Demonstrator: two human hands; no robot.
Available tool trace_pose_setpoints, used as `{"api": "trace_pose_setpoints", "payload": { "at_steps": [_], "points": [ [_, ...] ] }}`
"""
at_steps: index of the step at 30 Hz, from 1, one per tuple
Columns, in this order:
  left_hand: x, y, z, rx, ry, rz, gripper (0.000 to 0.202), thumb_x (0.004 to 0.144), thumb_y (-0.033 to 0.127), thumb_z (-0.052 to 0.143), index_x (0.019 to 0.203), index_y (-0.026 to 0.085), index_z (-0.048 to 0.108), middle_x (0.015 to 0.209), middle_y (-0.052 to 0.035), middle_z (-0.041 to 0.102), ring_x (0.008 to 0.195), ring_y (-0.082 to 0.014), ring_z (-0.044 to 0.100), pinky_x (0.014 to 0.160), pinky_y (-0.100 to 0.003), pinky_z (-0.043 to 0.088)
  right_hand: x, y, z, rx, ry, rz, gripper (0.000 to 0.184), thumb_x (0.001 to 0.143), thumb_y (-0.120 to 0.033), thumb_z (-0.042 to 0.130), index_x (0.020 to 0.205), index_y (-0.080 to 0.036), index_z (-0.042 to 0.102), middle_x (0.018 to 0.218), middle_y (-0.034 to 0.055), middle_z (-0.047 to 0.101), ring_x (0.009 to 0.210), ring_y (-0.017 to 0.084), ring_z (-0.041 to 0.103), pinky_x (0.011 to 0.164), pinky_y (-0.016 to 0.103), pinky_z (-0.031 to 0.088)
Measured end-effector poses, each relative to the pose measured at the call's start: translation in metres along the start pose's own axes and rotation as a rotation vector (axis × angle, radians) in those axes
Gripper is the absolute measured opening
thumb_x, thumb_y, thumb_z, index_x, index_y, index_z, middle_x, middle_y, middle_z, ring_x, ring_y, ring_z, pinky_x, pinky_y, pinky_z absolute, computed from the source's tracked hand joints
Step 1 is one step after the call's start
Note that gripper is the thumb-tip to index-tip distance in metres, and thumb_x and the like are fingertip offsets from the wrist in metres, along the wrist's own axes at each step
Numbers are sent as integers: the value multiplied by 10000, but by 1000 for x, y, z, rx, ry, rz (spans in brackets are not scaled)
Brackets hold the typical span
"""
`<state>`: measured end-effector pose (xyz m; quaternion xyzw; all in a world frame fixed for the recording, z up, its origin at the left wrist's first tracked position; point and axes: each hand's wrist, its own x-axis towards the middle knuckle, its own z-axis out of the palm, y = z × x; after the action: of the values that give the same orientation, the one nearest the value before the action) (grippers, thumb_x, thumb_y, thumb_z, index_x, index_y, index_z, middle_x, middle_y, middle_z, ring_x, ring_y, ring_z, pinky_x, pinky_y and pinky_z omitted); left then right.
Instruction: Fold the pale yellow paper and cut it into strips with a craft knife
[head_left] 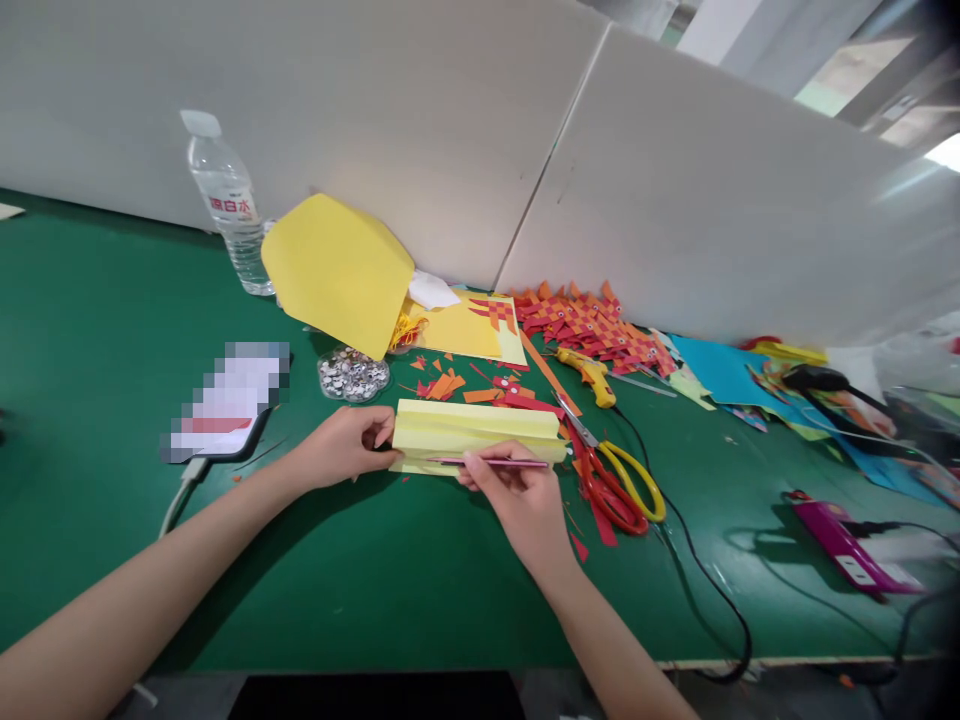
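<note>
Touches the left end of a pale yellow pleated paper (480, 425) with the left hand (351, 445), fingers curled, thumb and forefinger slightly apart; cannot tell whether pinching it. Grips a slim pink pencil (525, 463) between thumb and fingers of the right hand (525, 492), closed around the shaft, tip toward the left hand. Spans, as paper, the space between both hands on the green table (420, 570), creased lengthwise. Shows red Chinese characters on the water bottle (241, 235) beyond the left hand, with 白水 legible. Shows only pixelated blocks on the phone (225, 405) left of the left hand.
</note>
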<state>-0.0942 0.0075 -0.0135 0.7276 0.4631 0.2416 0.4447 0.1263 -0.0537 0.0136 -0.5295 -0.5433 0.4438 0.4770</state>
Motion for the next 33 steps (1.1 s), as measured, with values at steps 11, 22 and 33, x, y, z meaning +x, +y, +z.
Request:
{"api": "trace_pose_setpoints", "payload": {
  "at_steps": [11, 22, 33],
  "points": [
    [0, 1, 0, 1, -2, 3, 289, 700, 186, 580, 630, 203, 300, 483, 115, 388, 351, -36, 404, 325, -130, 283, 11, 9, -28, 3, 112, 43, 228, 692, -359, 743, 726, -170, 621, 632, 29, 692, 605, 191, 683, 608, 290, 563],
    [-1, -1, 0, 21, 6, -21, 320, 715, 246, 590, 628, 210, 284, 484, 107, 353, 360, -43, 371, 316, -137, 296, 9, 25, -93, 28, 239, 34, 203, 669, -336, 757, 679, -172, 638, 583, 14, 676, 543, 163, 653, 564, 262, 542],
    [-2, 0, 0, 53, 9, -25, 340, 726, 264, 590, 625, 205, 271, 506, 98, 361, 388, -45, 376, 345, -139, 291, 9, 26, -128, 75, 331, 85, 186, 606, -290, 782, 651, -164, 653, 548, 27, 669, 498, 171, 635, 516, 287, 541]
  ]
}}
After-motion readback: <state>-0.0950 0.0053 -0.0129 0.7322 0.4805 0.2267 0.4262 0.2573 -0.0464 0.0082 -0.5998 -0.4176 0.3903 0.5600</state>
